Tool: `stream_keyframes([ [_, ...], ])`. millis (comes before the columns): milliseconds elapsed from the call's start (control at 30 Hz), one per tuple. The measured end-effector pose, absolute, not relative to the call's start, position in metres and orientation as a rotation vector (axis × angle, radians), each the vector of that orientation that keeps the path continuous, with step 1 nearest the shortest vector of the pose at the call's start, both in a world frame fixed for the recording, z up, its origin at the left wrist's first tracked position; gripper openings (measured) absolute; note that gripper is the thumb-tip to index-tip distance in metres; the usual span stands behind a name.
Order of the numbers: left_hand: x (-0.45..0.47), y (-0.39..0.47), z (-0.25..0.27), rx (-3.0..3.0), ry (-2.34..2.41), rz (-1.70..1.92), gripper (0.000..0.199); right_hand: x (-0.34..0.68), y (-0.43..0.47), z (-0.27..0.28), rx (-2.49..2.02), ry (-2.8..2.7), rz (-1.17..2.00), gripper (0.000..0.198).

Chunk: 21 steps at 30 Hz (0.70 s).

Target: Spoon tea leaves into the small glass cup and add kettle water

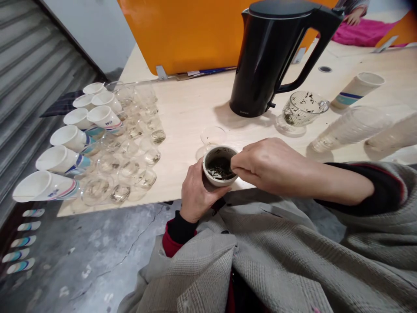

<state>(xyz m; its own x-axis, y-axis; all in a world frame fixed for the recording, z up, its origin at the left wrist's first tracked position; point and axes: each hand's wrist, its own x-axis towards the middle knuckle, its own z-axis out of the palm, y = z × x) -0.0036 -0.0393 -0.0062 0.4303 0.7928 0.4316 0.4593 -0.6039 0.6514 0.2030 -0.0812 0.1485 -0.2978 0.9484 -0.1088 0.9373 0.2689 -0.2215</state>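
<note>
My left hand (195,193) grips a small white cup (219,167) at the table's front edge; dark wet tea leaves lie inside it. My right hand (270,165) reaches over from the right, its fingertips pinched at the cup's right rim and dipping into the leaves. Just behind the cup sits a small empty glass cup (213,135). Farther back stands a black electric kettle (276,56), and to its right a glass pitcher (302,108) with tea leaves stuck to its wall.
Several paper cups (70,138) and several small glass cups (137,143) crowd the left of the wooden table (195,104). A paper cup (356,89) and clear plastic cups (348,128) stand at right. An orange partition (182,30) is behind; another person's hand (353,17) shows top right.
</note>
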Motion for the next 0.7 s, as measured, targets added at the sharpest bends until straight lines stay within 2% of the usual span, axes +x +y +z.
stream_keyframes([
  [367,-0.004,-0.04,-0.004,2.322,1.057,1.027,0.094,0.253,-0.085,0.141,-1.781,-1.651,1.026,0.032],
  [533,-0.004,-0.04,-0.006,2.339,1.016,1.096,0.093,0.257,-0.09,0.137,-1.762,-1.415,1.062,0.03],
  [700,-0.003,-0.039,-0.009,2.354,1.001,1.136,0.093,0.26,-0.091,0.139,-1.754,-1.427,0.976,0.028],
])
